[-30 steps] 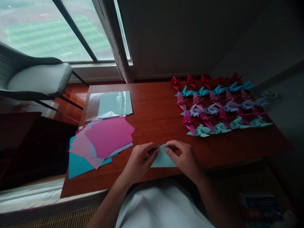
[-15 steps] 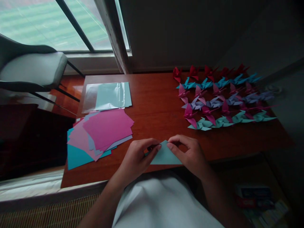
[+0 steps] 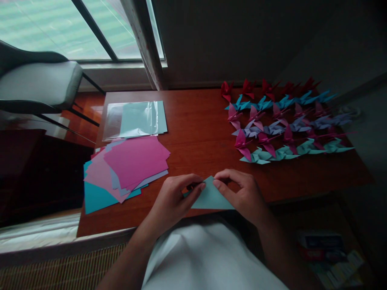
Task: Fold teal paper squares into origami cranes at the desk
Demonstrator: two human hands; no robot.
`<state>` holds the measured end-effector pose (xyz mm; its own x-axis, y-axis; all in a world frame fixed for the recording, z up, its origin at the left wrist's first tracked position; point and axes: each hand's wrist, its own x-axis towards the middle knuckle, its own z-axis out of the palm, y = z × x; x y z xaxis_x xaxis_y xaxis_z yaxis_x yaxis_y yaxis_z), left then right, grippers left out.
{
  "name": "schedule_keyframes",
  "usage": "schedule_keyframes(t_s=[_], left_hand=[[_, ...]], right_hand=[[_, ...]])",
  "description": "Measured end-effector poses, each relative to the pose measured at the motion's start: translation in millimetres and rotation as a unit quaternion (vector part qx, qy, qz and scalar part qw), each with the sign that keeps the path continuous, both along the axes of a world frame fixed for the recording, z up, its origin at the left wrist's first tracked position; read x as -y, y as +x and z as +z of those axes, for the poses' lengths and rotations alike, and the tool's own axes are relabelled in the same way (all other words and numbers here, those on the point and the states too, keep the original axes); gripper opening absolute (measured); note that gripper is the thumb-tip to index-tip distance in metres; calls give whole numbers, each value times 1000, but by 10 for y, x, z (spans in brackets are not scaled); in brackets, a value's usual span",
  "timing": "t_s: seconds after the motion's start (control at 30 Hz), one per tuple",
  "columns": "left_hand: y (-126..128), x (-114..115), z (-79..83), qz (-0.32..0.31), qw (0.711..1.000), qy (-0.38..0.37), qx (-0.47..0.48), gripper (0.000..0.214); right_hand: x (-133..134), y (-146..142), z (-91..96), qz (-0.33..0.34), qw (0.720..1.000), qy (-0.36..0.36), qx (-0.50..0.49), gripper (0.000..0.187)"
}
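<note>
A light teal sheet of paper, folded into a triangle, lies at the near edge of the red-brown table. My left hand pinches its left side near the top corner. My right hand pinches the right side of that same corner, fingers curled. Both hands meet at the triangle's tip.
A loose stack of pink, lilac and teal paper sheets lies left of my hands, with a clear plastic sleeve behind it. Several rows of folded paper cranes cover the table's right half. A grey chair stands by the window.
The view has shifted slightly, so everything sits a little higher in the picture. My hands keep pinching the teal triangle's tip, barely moved.
</note>
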<state>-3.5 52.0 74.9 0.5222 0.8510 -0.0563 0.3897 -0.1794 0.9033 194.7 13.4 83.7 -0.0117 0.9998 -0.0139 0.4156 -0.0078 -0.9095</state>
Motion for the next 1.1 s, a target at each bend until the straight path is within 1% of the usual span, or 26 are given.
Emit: schedule_keyframes(t_s=[0.53,1.1], left_hand=[[13,-5,17,-9,1000,0,-11,19],[20,-3,27,-15,1000,8,-18,15]], right_hand=[[0,12,-26,-2,1000,3,7,9],[-2,19,-34,-1,1000,-4,1,8]])
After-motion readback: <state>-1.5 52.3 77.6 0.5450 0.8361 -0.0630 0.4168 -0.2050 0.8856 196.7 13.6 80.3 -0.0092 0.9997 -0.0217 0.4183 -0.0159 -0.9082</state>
